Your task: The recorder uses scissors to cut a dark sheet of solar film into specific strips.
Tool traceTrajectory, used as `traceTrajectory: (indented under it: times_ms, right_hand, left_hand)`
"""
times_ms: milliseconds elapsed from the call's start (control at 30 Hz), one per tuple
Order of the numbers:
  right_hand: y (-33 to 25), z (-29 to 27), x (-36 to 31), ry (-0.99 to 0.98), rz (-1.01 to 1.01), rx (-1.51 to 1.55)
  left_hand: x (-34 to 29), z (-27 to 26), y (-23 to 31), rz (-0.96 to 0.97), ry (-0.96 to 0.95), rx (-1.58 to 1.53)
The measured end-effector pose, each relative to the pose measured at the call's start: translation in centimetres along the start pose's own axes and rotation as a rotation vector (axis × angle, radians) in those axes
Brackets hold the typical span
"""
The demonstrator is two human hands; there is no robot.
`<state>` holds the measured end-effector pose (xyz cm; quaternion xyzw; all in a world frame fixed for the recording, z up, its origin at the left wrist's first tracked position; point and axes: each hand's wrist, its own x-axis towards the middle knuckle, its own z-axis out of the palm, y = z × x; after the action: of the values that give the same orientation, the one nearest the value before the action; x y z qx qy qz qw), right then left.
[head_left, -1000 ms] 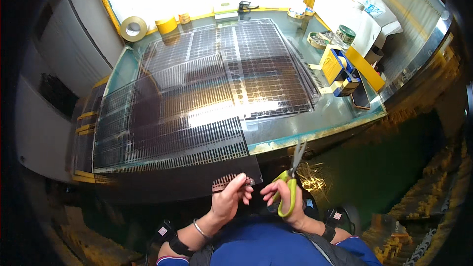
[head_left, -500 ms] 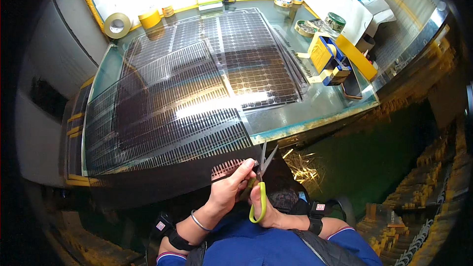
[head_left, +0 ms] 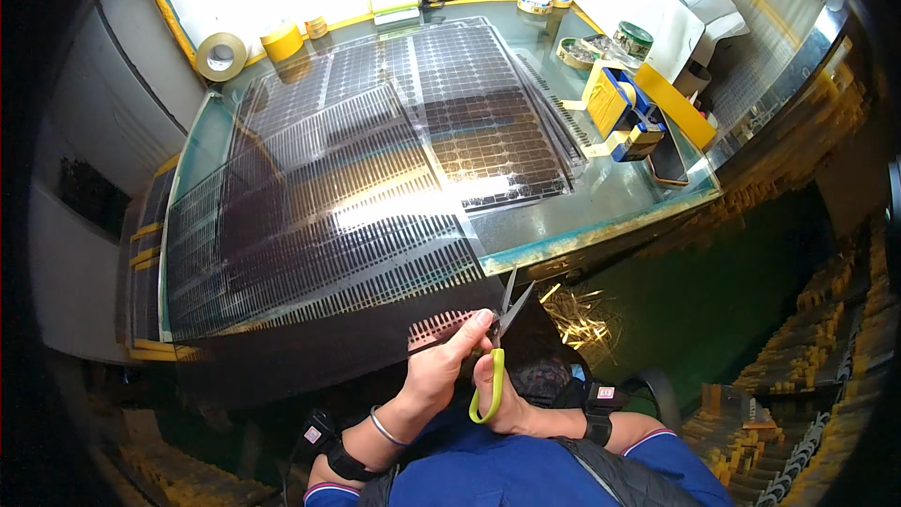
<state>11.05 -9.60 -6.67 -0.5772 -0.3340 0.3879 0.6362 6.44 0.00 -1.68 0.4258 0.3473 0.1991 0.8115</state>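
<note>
My left hand point(head_left: 436, 371) is closed, thumb on top, pinching a small piece of clear film with dark comb-like stripes point(head_left: 437, 330). Close against it, my right hand point(head_left: 507, 404) grips scissors with yellow-green handles point(head_left: 497, 385). Their blades are parted and point up and away, just past my left thumb. Whether the blades touch the film cannot be made out. Beyond my hands, a large see-through sheet printed with dark stripes point(head_left: 375, 253) lies on the glass-topped table, overlapping another sheet printed with a dark grid point(head_left: 488, 122).
Rolls of tape point(head_left: 221, 57) stand along the far left edge. On the right are a blue and yellow tape dispenser point(head_left: 627, 113), a phone point(head_left: 668, 164) and a green round tin point(head_left: 633, 39). Yellowish scraps point(head_left: 577, 314) lie below the table's front edge point(head_left: 563, 249).
Both hands, with the film piece and scissors, have shifted very slightly down in the picture. Grips are unchanged, and the scissor blades stay parted. The view itself has moved a little.
</note>
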Motion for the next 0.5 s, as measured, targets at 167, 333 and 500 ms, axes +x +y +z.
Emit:
traceTrajectory:
  times_ms: [167,333,500]
  right_hand:
    - [-0.2,0.2,0.1,0.071,-0.129,-0.026]
    - [0.3,-0.4,-1.0,-0.016,0.019,0.172]
    - [-0.2,-2.1,-1.8,-0.104,0.078,0.203]
  left_hand:
    - [-0.2,-0.4,0.6,-0.156,-0.057,0.012]
    - [-0.1,-0.9,0.8,-0.067,-0.132,0.04]
    - [0.0,-2.0,1.0,0.052,-0.122,0.064]
